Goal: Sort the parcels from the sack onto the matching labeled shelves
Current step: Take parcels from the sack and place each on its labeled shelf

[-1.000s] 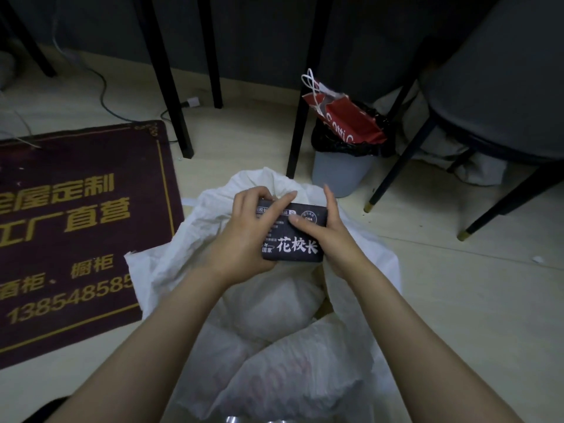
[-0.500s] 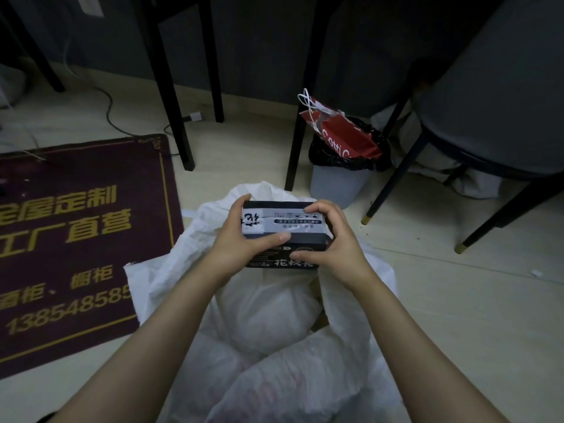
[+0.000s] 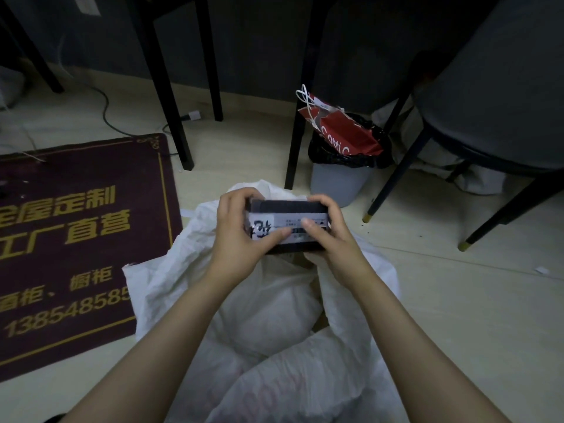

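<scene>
Gripping a small black parcel (image 3: pixel 287 210) from both ends, the two hands hold it just above the open mouth of the white woven sack (image 3: pixel 183 270), clear of the floor. The parcel's white label (image 3: pixel 274 222) faces the camera. It carries a bold black mark at its left end and rows of small print too fine to read.

The left hand (image 3: pixel 236 236) wraps the left end, its fingers curled over the far top edge and its thumb laid flat across the lower part of the label. The right hand (image 3: pixel 332 239) holds the right end the same way, thumb tip pressed on the middle of the label. Both forearms reach in from the bottom of the view.

Inside the sack lies a soft white bundle (image 3: pixel 274 315), with a brownish edge beside it that may be another parcel; the dim light leaves that unclear.

To the left lies a maroon mat (image 3: pixel 76 264) with gold characters 全屋定制, 工厂直营, 橱柜 and digits starting 138548585.

Behind the sack stands a grey bin (image 3: pixel 335 184) with a black liner. A red paper bag (image 3: pixel 345 132) lettered "Cotti" sticks out of it.

Black table legs (image 3: pixel 171 117) rise to its left, and a dark chair (image 3: pixel 503 102) stands to its right.
</scene>
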